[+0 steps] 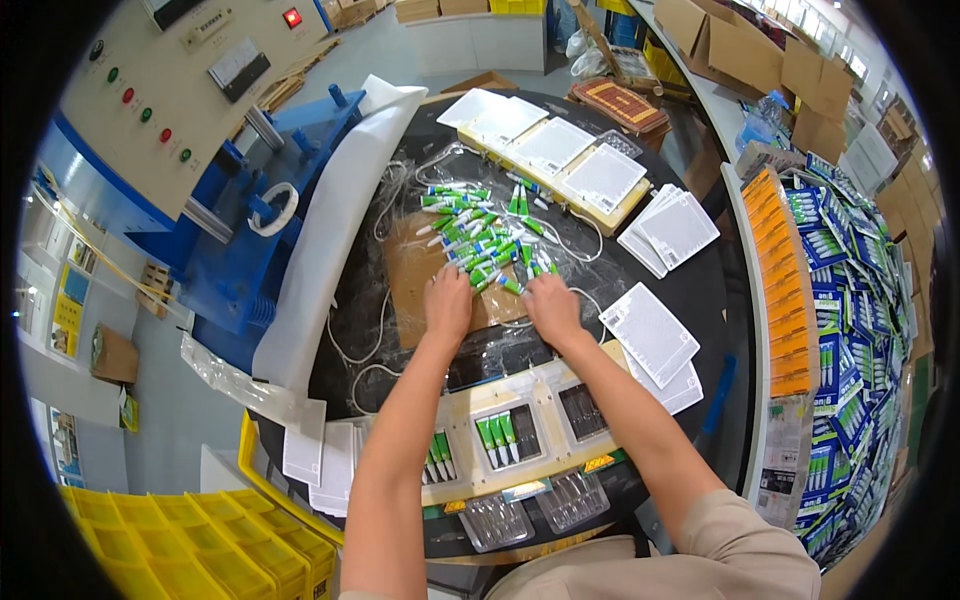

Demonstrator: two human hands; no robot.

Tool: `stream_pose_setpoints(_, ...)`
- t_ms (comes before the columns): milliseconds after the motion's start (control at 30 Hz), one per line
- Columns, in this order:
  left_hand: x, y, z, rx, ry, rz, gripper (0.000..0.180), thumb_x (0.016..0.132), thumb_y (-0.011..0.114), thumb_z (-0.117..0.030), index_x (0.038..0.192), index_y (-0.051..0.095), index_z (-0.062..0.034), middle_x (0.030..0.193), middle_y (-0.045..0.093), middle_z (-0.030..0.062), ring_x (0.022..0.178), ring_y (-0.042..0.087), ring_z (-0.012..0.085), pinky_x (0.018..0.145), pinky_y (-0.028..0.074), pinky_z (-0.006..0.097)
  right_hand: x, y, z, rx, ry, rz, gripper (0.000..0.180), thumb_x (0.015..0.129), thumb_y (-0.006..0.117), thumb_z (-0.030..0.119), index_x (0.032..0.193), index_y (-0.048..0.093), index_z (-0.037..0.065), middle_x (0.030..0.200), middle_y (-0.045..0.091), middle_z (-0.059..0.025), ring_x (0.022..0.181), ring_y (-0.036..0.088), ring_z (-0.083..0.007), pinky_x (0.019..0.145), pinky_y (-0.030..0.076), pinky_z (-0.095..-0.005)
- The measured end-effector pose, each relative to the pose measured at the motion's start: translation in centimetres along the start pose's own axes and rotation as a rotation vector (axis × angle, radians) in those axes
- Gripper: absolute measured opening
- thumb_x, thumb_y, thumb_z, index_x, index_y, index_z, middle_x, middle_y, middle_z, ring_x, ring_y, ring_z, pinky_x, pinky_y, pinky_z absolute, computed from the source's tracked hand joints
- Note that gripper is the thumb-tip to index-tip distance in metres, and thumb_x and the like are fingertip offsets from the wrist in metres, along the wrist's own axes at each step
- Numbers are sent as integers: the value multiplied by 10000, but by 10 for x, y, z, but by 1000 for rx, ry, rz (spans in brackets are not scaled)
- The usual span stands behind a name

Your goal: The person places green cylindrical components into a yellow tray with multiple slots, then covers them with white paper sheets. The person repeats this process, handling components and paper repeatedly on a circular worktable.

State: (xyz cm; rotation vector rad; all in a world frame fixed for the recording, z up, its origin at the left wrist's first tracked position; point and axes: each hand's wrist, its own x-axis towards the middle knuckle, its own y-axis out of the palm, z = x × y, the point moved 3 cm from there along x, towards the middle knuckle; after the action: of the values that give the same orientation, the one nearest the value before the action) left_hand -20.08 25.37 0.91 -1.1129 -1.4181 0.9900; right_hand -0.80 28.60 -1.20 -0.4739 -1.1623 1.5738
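Observation:
A pile of small green-and-white tubes (470, 228) lies on a brown cardboard sheet (405, 285) at the middle of the black table. My left hand (448, 302) reaches the pile's near edge with fingers curled; what they hold, if anything, is hidden. To its right, my right hand (552, 306) has its fingers closed at several tubes (538, 264) on the pile's near right side. Closer to me, between my forearms, sits a cream tray fixture (545, 432) with square recesses. Three tubes (497, 438) lie side by side in one recess, and more show beside my left forearm.
Clear plastic blisters (495, 523) lie by the near edge. White cards stand in stacks (650, 335) at right and on a second fixture (600, 212) at the back. Blue machinery (225, 270) is left, yellow crates (200, 540) near left, a bin of packaged tubes (840, 340) right.

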Motion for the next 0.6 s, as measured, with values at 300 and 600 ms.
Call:
stream_pose_setpoints(300, -113, -61, -14, -549, -235, -265, 200, 989, 594, -79, 1169, 630, -1, 1003, 645, 189, 968, 637, 360, 840, 508, 451, -171, -118, 48, 310, -488, -110, 247, 794, 716, -23, 1040, 726, -16, 917, 657, -120, 822, 640, -279, 679, 541, -360)
stream_pose_setpoints(600, -270, -94, -47, -836, -616, -353, 168, 921, 720, -8, 1086, 737, 17, 829, 674, 84, 739, 664, 150, 628, 523, 276, -204, -91, 63, 150, -667, -27, 324, 745, 647, 37, 1043, 684, -83, 923, 599, -110, 832, 591, -239, 704, 541, -319)
